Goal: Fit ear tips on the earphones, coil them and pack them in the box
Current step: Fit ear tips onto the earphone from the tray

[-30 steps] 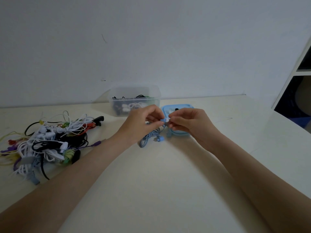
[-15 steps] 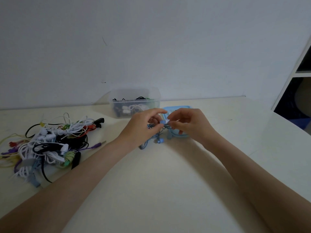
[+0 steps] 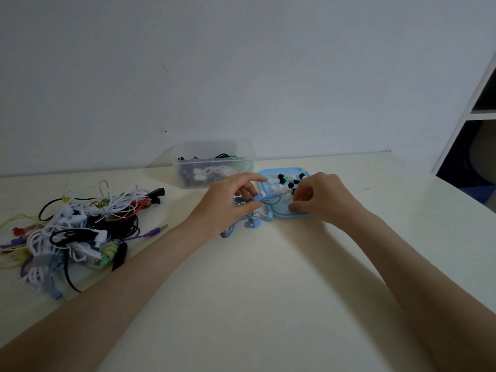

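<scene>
One cream table [image 3: 268, 304] — white wall [image 3: 241, 63] behind.

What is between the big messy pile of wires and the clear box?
Mostly bare table, in the head view. Only the pile of wires' black clip pokes out toward the clear box.

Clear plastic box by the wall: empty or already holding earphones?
Holding some: dark and white cables show through the clear plastic box walls, filling only its lower part.

Dim room: plain white wall [image 3: 241, 63], cream table [image 3: 255, 291], perhaps shelving [image 3: 480, 108] at right.
</scene>
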`<state>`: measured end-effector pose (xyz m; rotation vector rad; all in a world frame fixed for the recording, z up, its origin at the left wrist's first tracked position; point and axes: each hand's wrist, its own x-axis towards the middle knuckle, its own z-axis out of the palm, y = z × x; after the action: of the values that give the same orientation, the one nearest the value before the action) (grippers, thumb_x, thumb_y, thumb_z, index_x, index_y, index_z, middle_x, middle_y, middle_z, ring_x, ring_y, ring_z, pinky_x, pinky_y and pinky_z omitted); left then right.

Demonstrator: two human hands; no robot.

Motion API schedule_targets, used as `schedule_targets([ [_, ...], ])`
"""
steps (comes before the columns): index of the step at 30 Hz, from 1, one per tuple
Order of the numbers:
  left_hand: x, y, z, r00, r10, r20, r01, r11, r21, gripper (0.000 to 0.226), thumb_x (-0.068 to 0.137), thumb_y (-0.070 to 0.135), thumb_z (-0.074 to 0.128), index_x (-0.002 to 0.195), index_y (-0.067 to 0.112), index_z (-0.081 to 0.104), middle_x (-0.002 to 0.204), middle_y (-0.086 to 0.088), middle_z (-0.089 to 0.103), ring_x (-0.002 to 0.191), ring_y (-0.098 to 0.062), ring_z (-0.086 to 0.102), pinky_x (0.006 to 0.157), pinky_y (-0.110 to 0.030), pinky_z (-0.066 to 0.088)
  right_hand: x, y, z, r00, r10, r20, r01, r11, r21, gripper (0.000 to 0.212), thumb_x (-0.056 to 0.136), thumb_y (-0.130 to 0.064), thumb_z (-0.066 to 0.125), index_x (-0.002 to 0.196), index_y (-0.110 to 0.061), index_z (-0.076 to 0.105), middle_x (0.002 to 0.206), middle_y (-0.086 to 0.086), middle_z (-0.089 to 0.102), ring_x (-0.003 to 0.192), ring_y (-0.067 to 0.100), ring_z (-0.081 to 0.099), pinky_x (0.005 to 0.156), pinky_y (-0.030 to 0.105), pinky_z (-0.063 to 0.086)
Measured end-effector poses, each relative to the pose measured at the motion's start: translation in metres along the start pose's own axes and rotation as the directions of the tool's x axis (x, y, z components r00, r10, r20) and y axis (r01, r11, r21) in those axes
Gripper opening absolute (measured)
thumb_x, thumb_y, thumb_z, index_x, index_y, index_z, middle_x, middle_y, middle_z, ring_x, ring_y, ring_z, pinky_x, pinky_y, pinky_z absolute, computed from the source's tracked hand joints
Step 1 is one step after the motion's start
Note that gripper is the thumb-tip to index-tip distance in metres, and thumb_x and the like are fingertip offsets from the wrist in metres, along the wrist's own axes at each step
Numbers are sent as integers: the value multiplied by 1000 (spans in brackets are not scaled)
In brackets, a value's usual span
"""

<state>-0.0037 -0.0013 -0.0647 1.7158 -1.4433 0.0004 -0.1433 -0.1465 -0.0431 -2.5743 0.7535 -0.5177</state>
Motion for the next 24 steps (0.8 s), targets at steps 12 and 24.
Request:
schedule_targets([
  [12,-1,0,-1,997,69,-43,-64,992,106,17,72,15,78,85,13,69,80,11,56,78,-3,54,70,-9,41,0,-7,6,998,5,-65,14,954,301,12,79,-4,65,69,-11,66,69,3,66,60,16,64,59,14,49],
  [24,4,-14,-9,999,27,35,-33,984,174,32,78,6,70,108,15,67,83,14,55,75,9,55,73,-2,39,-12,-31,18,930,-312,196,258,931,258,11,76,-10,72,88,-12,72,55,-13,54,47,-1,50,53,8,39],
])
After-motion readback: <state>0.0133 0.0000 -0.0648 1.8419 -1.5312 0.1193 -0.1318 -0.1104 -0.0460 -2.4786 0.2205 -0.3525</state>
